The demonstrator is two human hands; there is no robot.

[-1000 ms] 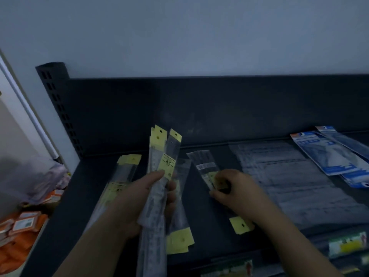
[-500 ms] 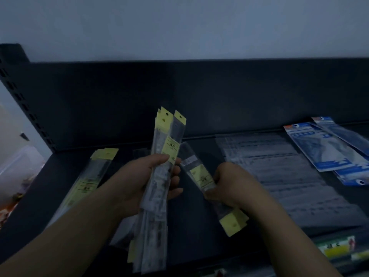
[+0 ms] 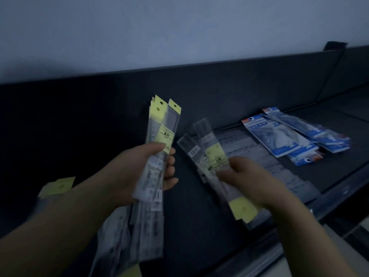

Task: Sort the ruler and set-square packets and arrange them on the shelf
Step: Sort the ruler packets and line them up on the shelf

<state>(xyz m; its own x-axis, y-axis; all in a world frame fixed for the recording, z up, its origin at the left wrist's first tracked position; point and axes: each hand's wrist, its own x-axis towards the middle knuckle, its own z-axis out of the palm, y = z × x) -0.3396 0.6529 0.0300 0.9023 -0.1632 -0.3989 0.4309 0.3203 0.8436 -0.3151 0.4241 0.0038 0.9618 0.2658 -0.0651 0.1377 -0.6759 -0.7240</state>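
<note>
Blue packets [image 3: 289, 136] already laid on shelf [image 3: 339, 166]. Gripping yellow-tagged ruler bundle [image 3: 159, 136] in left hand [image 3: 137, 172], pinching two ruler packets [image 3: 209, 152] in right hand [image 3: 251, 182]; probably midway, these yet to shelve.

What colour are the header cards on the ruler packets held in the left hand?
The header cards are yellow, clearest in the head view.

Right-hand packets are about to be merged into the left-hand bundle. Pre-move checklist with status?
1. Grip of left hand on bundle: ok, fingers curled round it.
2. Grip of right hand on its packets: ok.
3. Yellow headers aligned: not ok; the bundle's point up, the right-hand ones point toward the person.
4. Labels match: cannot tell, blurred.
5. blue packets kept apart on the shelf: ok.
</note>
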